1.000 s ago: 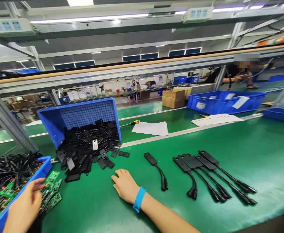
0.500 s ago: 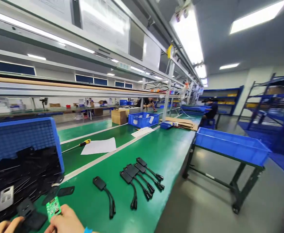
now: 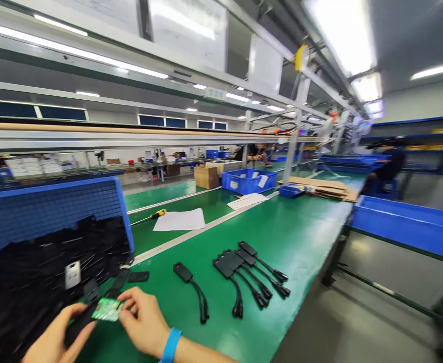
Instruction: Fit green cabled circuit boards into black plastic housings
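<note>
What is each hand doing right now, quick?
Left hand: fingers closed on a black plastic piece, under the green circuit board.
Right hand: fingers pinch that board's edge.

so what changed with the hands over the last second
The left hand left the bin of boards and now holds a black casing. The right hand rose off the green table and pinches a green circuit board. The finished cables lie unmoved.

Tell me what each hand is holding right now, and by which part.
Both hands share a small green circuit board: the right hand pinches its right edge, the left hand its left end, together with a black plastic piece underneath.
</note>
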`<state>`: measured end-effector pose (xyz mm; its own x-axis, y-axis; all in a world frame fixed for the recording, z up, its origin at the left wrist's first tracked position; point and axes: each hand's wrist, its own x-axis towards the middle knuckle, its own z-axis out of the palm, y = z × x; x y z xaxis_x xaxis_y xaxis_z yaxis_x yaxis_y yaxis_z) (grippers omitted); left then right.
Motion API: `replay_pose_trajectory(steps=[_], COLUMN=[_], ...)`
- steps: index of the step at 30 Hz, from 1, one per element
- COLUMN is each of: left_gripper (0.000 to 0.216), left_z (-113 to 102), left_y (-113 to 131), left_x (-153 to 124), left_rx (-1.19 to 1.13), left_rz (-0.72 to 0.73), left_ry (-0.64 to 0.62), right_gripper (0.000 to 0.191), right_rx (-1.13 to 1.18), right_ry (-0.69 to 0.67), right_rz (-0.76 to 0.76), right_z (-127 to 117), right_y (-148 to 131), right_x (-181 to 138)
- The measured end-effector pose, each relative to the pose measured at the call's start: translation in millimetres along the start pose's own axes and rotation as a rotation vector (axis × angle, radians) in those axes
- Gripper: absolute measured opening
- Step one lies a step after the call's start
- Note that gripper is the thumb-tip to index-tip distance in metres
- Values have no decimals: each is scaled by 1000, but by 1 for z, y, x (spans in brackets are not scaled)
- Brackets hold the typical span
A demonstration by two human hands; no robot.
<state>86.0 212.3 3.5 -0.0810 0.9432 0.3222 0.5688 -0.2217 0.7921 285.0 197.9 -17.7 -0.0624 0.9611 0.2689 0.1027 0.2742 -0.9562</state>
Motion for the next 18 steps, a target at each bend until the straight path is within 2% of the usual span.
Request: replay_pose_trajectory(steps=[2,5,9,14,18], left_gripper=[57,59,63,56,59], left_z=[5,19,27,24,25], left_y=[3,10,16,19,21], left_x=[-18,-41,-54,-61,-63], left_rx=[-137,-527,-887,-1140,-1246], left_rz=[-71,-177,-368,-498,-476], left_ry=[-86,-64,-80,-127,-175], right_gripper=[28,22,20,24,26], right_rx=[2,-48,-111,-127,-189], right_ry=[-13,-63,-113,-173,-193], right_rz=[-25,-64,-131,-144,-169], right_z=[-2,-2,0,0,1], right_y=[-6,-9,-4,-2,1], right_x=[-5,-10,-15,-23,-25])
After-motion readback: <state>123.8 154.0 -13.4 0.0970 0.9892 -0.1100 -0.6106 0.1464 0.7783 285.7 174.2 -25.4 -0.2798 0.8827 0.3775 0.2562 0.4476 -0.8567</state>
